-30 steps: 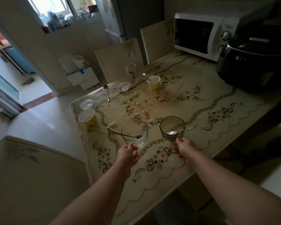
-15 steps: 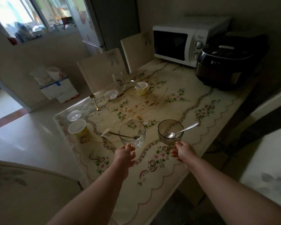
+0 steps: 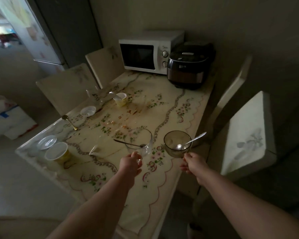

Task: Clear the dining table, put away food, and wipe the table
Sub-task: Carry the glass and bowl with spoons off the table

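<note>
The left hand (image 3: 130,164) has its fingers curled over the near rim of a clear round glass bowl (image 3: 140,140), which leans toward the hand and has a thin dark spoon (image 3: 128,143) lying across it. The right hand (image 3: 192,163) pinches the near rim of a smoky brown glass bowl (image 3: 174,152), where a shiny silver spoon (image 3: 195,139) rests with its handle sticking out past the far right edge. Whether either bowl is clear of the surface I cannot tell. Both bowls are at the near right part of the worktop (image 3: 162,104), which is covered by a cream cloth with flower patterns and scalloped borders. Scattered food crumbs (image 3: 124,125) and reddish smears lie beyond the bowls. At the left corner a yellow paper cup with a white inside (image 3: 58,154) stands just beside a clear plastic lid (image 3: 46,143). A second yellow cup (image 3: 120,99) stands farther back. A white microwave oven (image 3: 145,52) and a dark rice cooker (image 3: 186,69) stand side by side at the far end.
</note>
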`<act>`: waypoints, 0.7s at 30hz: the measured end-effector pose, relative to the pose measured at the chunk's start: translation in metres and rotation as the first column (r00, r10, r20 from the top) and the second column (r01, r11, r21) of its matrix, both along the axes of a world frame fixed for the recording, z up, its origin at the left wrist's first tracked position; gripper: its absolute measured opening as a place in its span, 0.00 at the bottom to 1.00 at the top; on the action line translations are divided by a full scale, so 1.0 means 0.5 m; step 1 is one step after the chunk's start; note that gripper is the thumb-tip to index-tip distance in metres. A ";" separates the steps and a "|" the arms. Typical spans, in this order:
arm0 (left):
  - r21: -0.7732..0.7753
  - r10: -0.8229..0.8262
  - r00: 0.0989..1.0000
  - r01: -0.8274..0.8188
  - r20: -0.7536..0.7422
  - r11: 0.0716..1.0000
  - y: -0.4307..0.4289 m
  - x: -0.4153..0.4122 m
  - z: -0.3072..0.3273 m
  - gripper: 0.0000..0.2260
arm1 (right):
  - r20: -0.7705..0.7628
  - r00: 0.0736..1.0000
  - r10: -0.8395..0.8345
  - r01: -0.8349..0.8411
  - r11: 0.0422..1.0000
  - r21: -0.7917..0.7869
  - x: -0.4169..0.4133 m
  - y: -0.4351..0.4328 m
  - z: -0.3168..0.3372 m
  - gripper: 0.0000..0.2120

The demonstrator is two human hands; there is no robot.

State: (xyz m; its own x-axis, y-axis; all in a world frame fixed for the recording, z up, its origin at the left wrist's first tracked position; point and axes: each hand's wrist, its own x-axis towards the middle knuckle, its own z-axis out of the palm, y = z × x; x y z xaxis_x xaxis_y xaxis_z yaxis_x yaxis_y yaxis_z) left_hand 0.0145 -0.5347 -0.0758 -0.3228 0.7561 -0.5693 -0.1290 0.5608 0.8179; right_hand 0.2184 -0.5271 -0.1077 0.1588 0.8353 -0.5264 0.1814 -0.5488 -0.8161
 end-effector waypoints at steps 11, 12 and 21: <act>-0.045 -0.227 0.974 0.227 -0.010 0.973 -0.047 0.026 -0.030 0.11 | -0.015 0.976 -0.218 0.217 0.975 -0.051 0.033 -0.152 -0.021 0.12; -0.049 -0.241 0.971 0.240 -0.014 0.970 -0.051 0.032 -0.033 0.11 | -0.021 0.972 -0.236 0.234 0.971 -0.055 0.039 -0.161 -0.025 0.12; -0.050 -0.306 0.952 0.305 0.001 0.951 -0.099 0.107 -0.057 0.11 | -0.012 0.951 -0.308 0.307 0.950 -0.063 0.103 -0.252 -0.040 0.14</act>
